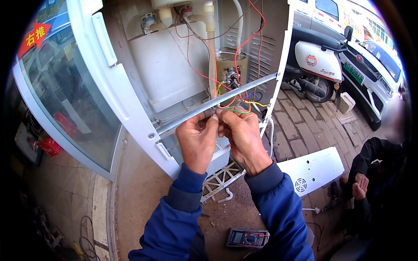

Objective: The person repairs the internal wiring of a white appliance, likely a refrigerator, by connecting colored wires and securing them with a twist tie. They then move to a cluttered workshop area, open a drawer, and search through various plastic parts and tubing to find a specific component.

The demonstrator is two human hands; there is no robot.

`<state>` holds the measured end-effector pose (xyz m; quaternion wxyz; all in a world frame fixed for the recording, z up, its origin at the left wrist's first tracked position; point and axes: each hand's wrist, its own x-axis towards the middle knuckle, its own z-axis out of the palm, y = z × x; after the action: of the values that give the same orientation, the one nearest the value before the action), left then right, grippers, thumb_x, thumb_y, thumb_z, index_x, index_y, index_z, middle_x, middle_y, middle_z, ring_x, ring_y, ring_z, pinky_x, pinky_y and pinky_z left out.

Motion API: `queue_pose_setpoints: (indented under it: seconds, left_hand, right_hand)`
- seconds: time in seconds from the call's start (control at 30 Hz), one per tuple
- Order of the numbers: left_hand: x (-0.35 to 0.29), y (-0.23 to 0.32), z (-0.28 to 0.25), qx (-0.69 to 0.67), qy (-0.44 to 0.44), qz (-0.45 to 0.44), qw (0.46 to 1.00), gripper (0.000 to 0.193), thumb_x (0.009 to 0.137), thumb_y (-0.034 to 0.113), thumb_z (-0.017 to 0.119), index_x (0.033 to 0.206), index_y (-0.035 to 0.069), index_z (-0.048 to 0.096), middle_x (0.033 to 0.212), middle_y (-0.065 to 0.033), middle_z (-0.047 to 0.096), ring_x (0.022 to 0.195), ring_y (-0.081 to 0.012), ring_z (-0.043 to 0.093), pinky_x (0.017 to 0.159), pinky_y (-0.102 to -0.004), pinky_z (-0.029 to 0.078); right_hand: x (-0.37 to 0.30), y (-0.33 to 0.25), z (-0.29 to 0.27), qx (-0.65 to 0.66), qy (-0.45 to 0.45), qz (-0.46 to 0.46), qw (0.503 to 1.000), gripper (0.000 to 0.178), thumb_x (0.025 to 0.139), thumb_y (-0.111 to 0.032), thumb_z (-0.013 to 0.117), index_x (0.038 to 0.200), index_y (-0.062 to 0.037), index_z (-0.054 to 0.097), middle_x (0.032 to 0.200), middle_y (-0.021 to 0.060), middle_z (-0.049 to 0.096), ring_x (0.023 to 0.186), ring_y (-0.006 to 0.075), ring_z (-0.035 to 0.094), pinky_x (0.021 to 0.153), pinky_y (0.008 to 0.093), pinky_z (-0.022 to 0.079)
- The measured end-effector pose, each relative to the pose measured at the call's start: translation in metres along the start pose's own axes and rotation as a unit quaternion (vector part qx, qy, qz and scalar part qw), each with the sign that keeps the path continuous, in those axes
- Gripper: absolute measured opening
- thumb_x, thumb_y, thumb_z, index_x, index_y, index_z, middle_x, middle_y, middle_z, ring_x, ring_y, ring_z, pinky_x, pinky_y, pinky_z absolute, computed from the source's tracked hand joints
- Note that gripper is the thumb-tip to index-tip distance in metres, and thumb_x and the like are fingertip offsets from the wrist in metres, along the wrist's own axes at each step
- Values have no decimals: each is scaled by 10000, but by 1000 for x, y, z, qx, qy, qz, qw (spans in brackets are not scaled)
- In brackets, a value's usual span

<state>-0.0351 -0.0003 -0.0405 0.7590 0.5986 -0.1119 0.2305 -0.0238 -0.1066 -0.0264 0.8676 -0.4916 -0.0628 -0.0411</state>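
An open white appliance cabinet [119,93] stands before me, its inside full of loose wires and tubing. Across its front runs a metal crossbar [191,114]. Just below the bar, my left hand [197,141] and my right hand [244,135] meet, fingertips pinched together on thin wires. Their fingers cover the exact point of grip. Red, green and yellow wires [238,111] come out above my right hand and lead up behind the bar. Behind them sit a white tank [167,65] and a brownish cylinder with metal fittings [233,69].
A multimeter [247,238] lies on the ground below my forearms. To the right are a white vented panel [320,173] and another person's clasped hands [360,185]. A plastic grid [222,180] rests below the cabinet. A glass door [78,104] stands left; a scooter [315,56] is parked right.
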Motion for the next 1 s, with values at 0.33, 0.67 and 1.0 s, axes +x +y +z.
queue_pose_setpoints:
  seconds: [0.33,0.67,1.0]
  left_hand:
    - [-3,0,2,-24,-8,-23,999,95,930,-24,643,982,-104,643,841,-104,695,704,-107,641,647,-261,547]
    - [-6,1,6,26,-8,-16,1000,96,914,-29,639,972,-105,638,871,-110,697,720,-115,655,663,-273,555]
    - [33,-28,2,47,70,105,991,205,1027,83,545,1130,-41,672,896,-30,662,773,-65,545,619,-244,469]
  right_hand:
    - [8,5,9,20,32,-15,999,107,925,-43,620,855,10,681,700,19,604,523,79,478,450,254,344]
    - [13,6,10,28,48,-6,998,109,943,-64,625,886,7,686,724,18,620,540,74,490,459,255,357]
    - [8,-10,4,-53,-26,29,998,104,925,-12,616,846,32,666,665,51,597,453,92,496,374,244,347]
